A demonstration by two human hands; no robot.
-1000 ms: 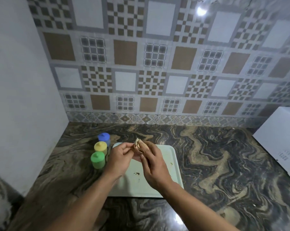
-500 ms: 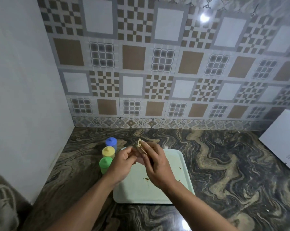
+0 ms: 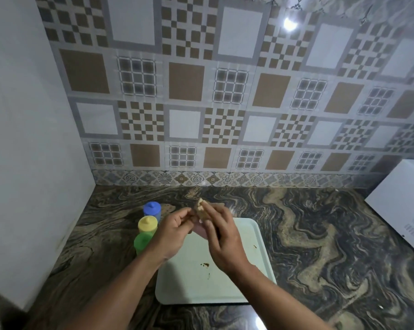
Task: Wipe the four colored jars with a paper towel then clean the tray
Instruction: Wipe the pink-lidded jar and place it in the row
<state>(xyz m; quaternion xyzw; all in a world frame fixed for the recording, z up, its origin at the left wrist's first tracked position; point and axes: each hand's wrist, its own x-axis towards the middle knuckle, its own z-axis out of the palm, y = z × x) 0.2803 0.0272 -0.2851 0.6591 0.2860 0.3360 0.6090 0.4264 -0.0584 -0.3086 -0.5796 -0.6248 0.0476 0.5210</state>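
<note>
Both hands meet above the far left corner of the pale green tray [image 3: 227,285]. My right hand [image 3: 222,239] pinches a crumpled, brown-stained paper towel [image 3: 200,207], and the fingertips of my left hand [image 3: 174,232] grip the same wad from the left. Just left of the tray, the blue jar [image 3: 152,209], the yellow jar [image 3: 147,224] and the green jar [image 3: 142,241] stand in a row on the counter. A pinkish shape [image 3: 198,231] shows between my hands; I cannot tell whether it is the fourth jar. Brown smears [image 3: 204,265] mark the tray.
The marbled dark counter [image 3: 320,246] ends at a patterned tile wall at the back and a plain white wall [image 3: 34,151] on the left. A white appliance [image 3: 403,206] stands at the right edge of the counter.
The view has shifted, so the jars and tray sit lower in the frame. My hands stay together over the tray, with the fingers shifting slightly on the towel wad.
</note>
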